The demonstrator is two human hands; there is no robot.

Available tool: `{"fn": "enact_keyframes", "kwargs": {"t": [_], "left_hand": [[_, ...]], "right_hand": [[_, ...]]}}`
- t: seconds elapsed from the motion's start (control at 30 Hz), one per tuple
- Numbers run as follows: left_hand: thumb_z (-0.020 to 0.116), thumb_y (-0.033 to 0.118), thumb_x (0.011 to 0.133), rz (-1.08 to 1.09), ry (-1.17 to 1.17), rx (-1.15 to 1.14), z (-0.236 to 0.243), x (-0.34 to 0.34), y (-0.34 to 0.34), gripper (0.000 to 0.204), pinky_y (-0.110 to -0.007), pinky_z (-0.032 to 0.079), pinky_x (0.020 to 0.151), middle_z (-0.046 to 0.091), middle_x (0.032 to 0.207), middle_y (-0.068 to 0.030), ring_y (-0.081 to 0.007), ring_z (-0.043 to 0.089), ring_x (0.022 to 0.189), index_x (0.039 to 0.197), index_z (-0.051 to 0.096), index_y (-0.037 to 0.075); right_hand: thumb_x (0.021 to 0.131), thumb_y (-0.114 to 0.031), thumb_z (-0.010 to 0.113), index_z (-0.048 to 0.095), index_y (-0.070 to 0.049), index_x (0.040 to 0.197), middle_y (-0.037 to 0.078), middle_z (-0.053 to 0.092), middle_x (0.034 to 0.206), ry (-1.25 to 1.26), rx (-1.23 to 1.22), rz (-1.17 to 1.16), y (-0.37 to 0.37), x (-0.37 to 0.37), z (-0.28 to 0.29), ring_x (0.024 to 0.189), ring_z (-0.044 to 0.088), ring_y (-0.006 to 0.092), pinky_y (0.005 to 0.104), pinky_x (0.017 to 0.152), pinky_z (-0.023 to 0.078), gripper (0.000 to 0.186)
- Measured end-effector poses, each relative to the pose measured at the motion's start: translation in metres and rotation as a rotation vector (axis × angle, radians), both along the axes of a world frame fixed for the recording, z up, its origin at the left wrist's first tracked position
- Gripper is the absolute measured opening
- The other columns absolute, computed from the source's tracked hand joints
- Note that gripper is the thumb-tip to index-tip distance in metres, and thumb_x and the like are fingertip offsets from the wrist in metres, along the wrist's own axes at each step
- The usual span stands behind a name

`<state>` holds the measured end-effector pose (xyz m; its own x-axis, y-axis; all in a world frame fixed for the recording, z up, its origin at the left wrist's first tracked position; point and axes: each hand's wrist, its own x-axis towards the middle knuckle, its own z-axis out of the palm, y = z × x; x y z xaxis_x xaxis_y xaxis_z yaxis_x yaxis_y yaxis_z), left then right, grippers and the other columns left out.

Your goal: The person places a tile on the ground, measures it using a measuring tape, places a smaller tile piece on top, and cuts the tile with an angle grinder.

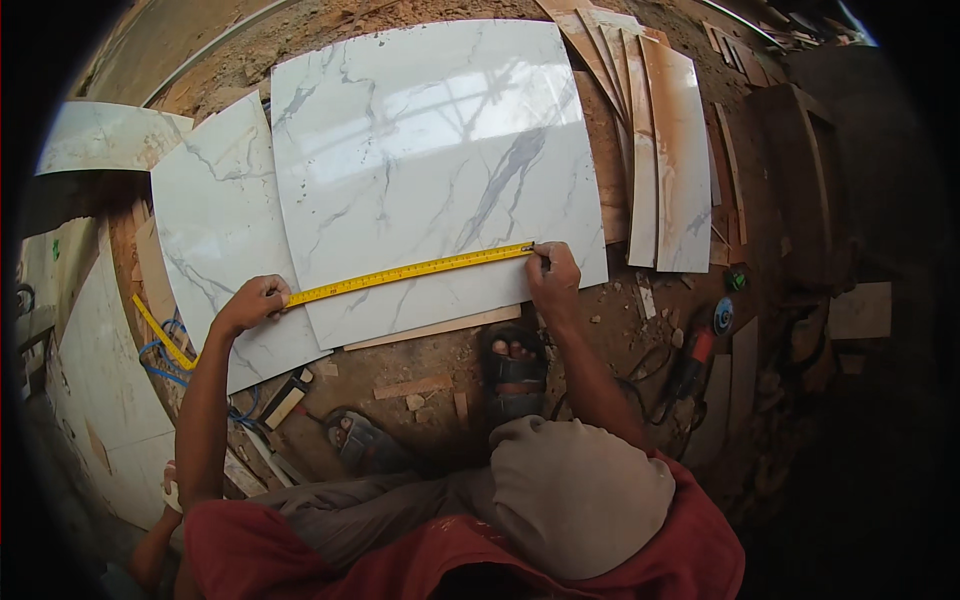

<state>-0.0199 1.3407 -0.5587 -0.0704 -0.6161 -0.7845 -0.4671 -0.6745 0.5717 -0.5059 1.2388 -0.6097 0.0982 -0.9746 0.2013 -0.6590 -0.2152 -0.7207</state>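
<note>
While the left hand [258, 304] pinches the yellow tape measure [410, 271], the right hand [553, 275] pinches its end. The tape measure crosses a white tile [420, 150].

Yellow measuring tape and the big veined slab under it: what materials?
Yellow measuring tape: probably painted metal, though plastic is possible; thin, straight, evenly coloured strip.
Veined slab: glossy, likely glazed ceramic or polished stone; bright reflections, grey veins on white.

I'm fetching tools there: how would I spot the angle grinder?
Start at the large, white, grey-veined tile under the yellow measuring tape. From its lower right corner, go down and right over dirt to the red-and-black angle grinder. Its round blue disc sets it apart from the flat strips beside it.
</note>
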Motion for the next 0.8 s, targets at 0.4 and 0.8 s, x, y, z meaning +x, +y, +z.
{"fn": "enact_keyframes", "kwargs": {"t": [0.4,0.8], "left_hand": [[0.057,0.015,0.084,0.007,-0.025,0.005,-0.001,0.002,-0.003,0.014,-0.025,0.042,0.057,0.057,0.070,-0.0019,-0.0089,0.051,0.059,0.088,0.059,0.002],[0.059,0.015,0.084,0.010,-0.003,0.032,-0.002,0.000,-0.007,0.013,-0.024,0.041,0.056,0.056,0.070,-0.0015,-0.0086,0.051,0.060,0.087,0.059,0.002]], "right_hand": [[0.080,0.001,0.063,0.060,0.001,0.088,0.018,0.063,0.084,0.006,-0.030,0.034,-0.008,0.002,-0.005,0.075,0.063,0.0346,0.0408,0.069,0.052,0.009],[0.080,0.002,0.063,0.062,0.002,0.088,0.019,0.063,0.086,-0.015,-0.018,0.000,-0.005,0.002,-0.001,0.077,0.063,0.0340,0.0404,0.070,0.052,0.008]]}}
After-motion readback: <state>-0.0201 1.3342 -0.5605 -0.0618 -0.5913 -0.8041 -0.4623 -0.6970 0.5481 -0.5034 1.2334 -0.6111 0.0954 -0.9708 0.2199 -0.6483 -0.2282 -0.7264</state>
